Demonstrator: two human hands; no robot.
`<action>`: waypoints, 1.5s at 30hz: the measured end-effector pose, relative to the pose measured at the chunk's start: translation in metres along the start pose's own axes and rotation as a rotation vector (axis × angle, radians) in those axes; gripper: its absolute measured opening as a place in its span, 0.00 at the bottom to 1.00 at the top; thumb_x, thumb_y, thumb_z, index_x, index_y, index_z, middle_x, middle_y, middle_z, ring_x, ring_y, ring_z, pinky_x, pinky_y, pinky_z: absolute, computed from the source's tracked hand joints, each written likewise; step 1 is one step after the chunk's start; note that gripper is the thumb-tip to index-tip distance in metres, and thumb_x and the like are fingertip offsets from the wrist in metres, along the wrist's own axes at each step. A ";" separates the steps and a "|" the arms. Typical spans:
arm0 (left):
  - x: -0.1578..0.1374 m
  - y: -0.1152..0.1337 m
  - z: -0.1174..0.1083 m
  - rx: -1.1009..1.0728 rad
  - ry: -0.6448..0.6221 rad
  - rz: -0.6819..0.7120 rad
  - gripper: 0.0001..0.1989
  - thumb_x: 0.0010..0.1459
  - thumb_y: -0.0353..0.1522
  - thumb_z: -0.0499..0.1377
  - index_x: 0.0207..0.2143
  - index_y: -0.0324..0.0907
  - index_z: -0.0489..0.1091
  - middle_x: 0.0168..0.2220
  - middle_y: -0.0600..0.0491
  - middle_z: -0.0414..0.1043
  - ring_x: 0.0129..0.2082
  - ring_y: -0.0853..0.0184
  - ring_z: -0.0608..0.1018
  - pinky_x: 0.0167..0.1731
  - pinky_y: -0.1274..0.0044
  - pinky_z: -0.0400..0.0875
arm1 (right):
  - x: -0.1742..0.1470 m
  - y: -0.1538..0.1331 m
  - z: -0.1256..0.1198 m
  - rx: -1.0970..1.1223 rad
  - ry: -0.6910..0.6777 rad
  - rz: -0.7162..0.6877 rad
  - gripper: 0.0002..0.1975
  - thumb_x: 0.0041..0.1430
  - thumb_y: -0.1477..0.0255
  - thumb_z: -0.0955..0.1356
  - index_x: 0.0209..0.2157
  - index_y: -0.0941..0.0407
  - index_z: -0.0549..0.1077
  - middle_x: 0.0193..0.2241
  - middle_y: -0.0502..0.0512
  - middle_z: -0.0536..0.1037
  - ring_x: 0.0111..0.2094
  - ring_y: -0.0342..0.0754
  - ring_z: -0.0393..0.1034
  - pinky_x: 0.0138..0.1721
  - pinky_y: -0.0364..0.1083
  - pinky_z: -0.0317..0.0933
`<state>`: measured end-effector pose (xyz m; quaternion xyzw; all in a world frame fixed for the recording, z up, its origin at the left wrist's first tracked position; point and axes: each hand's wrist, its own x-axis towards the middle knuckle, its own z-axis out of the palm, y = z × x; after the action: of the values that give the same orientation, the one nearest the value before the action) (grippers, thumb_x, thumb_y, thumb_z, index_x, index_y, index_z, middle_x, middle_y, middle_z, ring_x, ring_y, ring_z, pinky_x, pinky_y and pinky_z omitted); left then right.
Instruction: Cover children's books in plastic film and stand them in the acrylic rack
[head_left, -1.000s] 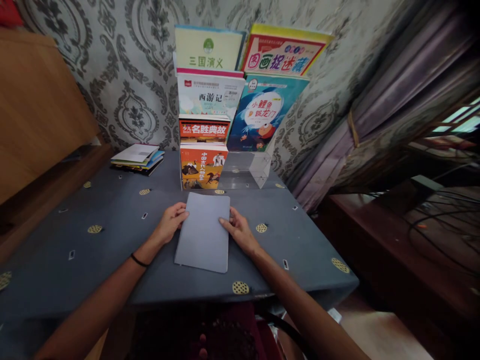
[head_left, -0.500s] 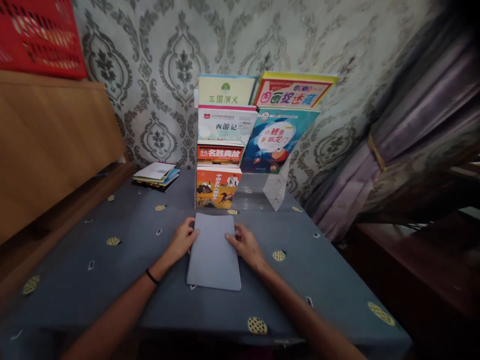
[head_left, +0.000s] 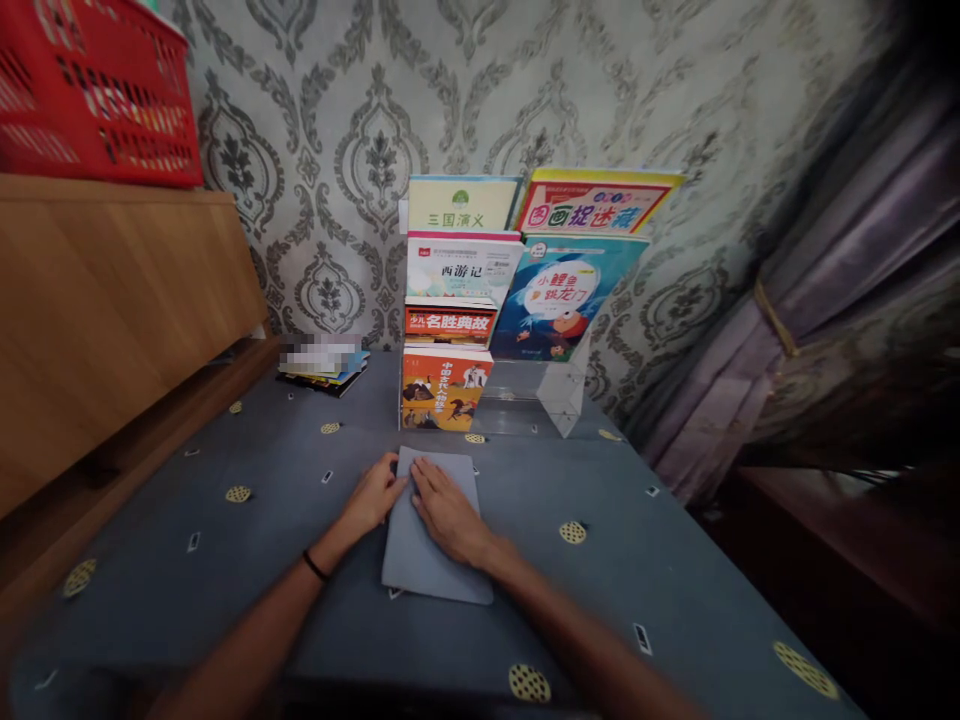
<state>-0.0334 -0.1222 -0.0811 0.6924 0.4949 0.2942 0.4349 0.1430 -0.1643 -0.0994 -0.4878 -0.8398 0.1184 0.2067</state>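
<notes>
A plain grey-blue notebook (head_left: 421, 565) lies closed on the cloth-covered table. My left hand (head_left: 373, 495) grips its upper left edge, the thumb at the cover's rim and the other fingers partly hidden. Across the cover lies my right hand (head_left: 450, 515), flat, with its fingers stretched toward the notebook's upper left. Just beyond the notebook stands a clear acrylic book rack (head_left: 562, 400). In its left column are several books, the lowest an orange book (head_left: 448, 390). A blue picture book (head_left: 566, 300) leans in the right column below a yellow-edged book (head_left: 604, 205).
A small pile of books and papers (head_left: 326, 365), its top blurred out, lies at the table's back left. On the left, a wooden cabinet (head_left: 120, 320) carries a red basket (head_left: 112, 100). A purple curtain (head_left: 720, 400) hangs at the right beside the patterned wall.
My right hand has left the notebook's right edge and moved left onto its cover, now lying flat. My left hand stays at the left edge. The view has shifted slightly.
</notes>
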 end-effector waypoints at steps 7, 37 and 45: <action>-0.001 0.005 -0.002 0.127 -0.049 -0.004 0.21 0.60 0.34 0.52 0.54 0.35 0.61 0.21 0.62 0.64 0.12 0.72 0.64 0.10 0.82 0.57 | -0.001 0.018 -0.019 -0.222 0.009 0.191 0.30 0.71 0.63 0.57 0.66 0.68 0.60 0.68 0.73 0.57 0.70 0.61 0.49 0.68 0.62 0.48; 0.011 -0.019 -0.039 0.232 -0.098 0.106 0.32 0.57 0.43 0.57 0.59 0.34 0.68 0.24 0.57 0.68 0.28 0.65 0.71 0.29 0.77 0.66 | -0.022 -0.013 -0.037 -0.045 -0.021 0.079 0.22 0.70 0.64 0.64 0.62 0.55 0.68 0.65 0.63 0.66 0.68 0.55 0.55 0.68 0.61 0.43; 0.036 -0.015 -0.053 0.357 -0.296 0.239 0.26 0.60 0.42 0.54 0.58 0.40 0.71 0.46 0.47 0.79 0.45 0.58 0.77 0.48 0.71 0.69 | -0.020 -0.007 -0.045 -0.092 0.066 0.151 0.16 0.68 0.67 0.66 0.54 0.55 0.74 0.55 0.61 0.75 0.56 0.55 0.65 0.59 0.56 0.55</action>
<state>-0.0722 -0.0702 -0.0711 0.8472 0.3847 0.1469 0.3356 0.1675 -0.1856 -0.0615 -0.5624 -0.7980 0.0787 0.2018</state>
